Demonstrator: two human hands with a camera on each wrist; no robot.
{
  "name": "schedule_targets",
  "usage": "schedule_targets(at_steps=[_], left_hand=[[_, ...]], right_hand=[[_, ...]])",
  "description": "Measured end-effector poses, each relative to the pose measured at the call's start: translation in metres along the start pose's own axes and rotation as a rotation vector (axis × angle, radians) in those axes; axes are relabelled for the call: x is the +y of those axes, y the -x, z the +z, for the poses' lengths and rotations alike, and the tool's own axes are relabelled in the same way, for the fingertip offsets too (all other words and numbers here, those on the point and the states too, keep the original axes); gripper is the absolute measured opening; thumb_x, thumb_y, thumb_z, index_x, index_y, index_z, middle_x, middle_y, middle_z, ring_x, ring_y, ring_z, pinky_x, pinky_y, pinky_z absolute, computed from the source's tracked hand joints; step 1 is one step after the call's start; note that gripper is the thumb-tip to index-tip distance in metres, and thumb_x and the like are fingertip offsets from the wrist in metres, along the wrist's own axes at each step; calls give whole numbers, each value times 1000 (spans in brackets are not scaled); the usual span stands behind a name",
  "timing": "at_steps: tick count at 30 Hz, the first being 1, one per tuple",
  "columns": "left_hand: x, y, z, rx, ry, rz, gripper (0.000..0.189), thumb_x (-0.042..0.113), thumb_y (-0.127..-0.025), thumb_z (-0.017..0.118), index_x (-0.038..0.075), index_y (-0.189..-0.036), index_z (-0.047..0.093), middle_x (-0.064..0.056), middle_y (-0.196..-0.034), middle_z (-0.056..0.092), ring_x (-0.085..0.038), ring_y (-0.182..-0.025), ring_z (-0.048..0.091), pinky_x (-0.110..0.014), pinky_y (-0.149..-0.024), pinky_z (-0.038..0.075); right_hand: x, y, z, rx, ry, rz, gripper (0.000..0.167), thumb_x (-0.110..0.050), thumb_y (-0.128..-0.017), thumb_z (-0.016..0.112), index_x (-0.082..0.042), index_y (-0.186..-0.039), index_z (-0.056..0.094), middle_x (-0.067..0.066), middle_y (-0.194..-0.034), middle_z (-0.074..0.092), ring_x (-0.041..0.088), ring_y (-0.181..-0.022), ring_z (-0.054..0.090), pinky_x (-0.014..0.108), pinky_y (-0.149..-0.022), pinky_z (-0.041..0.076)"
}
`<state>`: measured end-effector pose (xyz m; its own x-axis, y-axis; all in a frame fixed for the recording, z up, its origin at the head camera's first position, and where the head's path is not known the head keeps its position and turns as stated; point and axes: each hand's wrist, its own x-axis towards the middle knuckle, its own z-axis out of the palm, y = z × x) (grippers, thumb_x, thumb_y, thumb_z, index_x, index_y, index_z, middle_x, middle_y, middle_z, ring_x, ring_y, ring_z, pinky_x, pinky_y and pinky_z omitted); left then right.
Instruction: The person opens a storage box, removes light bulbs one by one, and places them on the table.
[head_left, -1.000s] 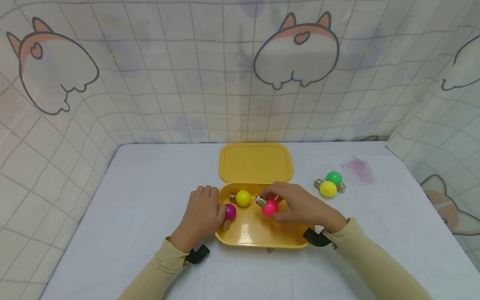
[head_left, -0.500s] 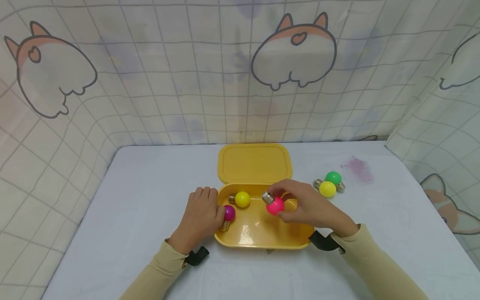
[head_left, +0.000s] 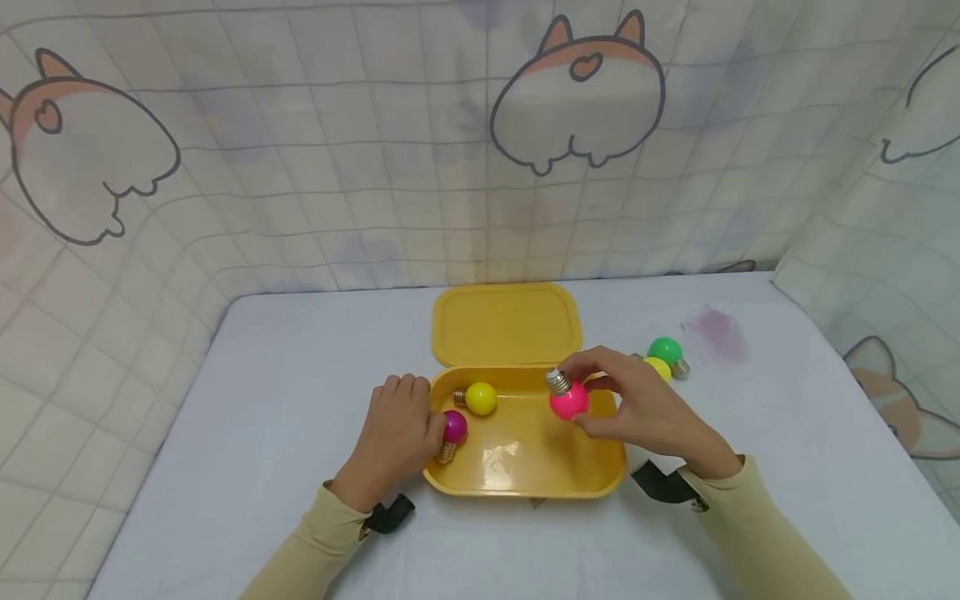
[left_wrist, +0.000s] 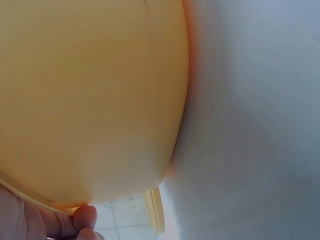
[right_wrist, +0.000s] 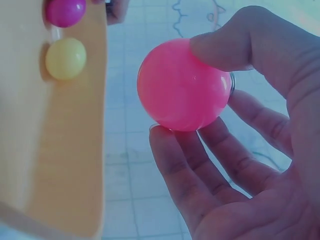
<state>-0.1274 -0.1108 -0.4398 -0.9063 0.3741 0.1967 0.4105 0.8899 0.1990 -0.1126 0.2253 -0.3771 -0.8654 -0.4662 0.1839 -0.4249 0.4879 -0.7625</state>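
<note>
White tabletop (head_left: 300, 358), glossy pink bulb (right_wrist: 180, 90), silver base (head_left: 559, 382), right fingers (right_wrist: 176, 167) pinching it, left fingers (left_wrist: 85, 217) gripping box (head_left: 551, 458)

Soft light surrounds me here; white glare shines on the yellow box (head_left: 525, 446) between the left fingers (left_wrist: 85, 218) and right fingers (right_wrist: 182, 180). Behind the right ones, bluish haze pales the gridded cloth (right_wrist: 132, 200); beside the left, the table (left_wrist: 255, 125) looks grey and blurred.

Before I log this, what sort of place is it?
Probably a screened tabletop workspace: a white table, gridded curtains around its back and sides, and a yellow box holding bulbs.
</note>
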Motion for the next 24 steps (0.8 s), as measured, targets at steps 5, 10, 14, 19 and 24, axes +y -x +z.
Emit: schedule_targets(at_steps=[5,10,14,19,24], left_hand=[[0,0,0,-5,-6,-1,17,19,-91,58,7,-90,48,-4,-78,39,-23,-80,36,-35,-75,30],[1,-1,0,-10,-5,-2,16,20,-91,56,6,-92,49,-4,-79,41,-23,-82,37,-35,-76,30],[2,-3,0,-18,-4,-3,17,21,-90,56,6,-93,49,-5,-80,41,-23,-82,38,-36,-77,31],[1,-2,-1,-31,-3,-26,17,21,-89,56,6,-91,47,-5,-79,40,-23,-81,37,-36,-77,31],[1,-3,1,-23,0,-22,17,19,-89,57,7,-89,46,-5,-78,39,-23,-79,36,-36,-76,30]], right_hand=[[7,5,-11,48,-35,-41,55,1,-79,82,-14,-128,61,0,-123,68,6,-109,63,18,-97,55],[11,11,-23,104,-24,-24,54,2,-80,81,-12,-128,61,1,-121,68,3,-106,62,12,-96,52],[13,16,-33,154,-23,-30,54,4,-79,82,-10,-127,62,3,-119,68,2,-104,62,10,-95,52],[17,18,-40,182,-51,-61,54,7,-79,81,-8,-127,62,5,-123,67,1,-111,62,12,-94,53],[22,21,-51,210,-75,-42,55,8,-79,80,-7,-128,61,-4,-125,66,1,-113,63,12,-93,54]])
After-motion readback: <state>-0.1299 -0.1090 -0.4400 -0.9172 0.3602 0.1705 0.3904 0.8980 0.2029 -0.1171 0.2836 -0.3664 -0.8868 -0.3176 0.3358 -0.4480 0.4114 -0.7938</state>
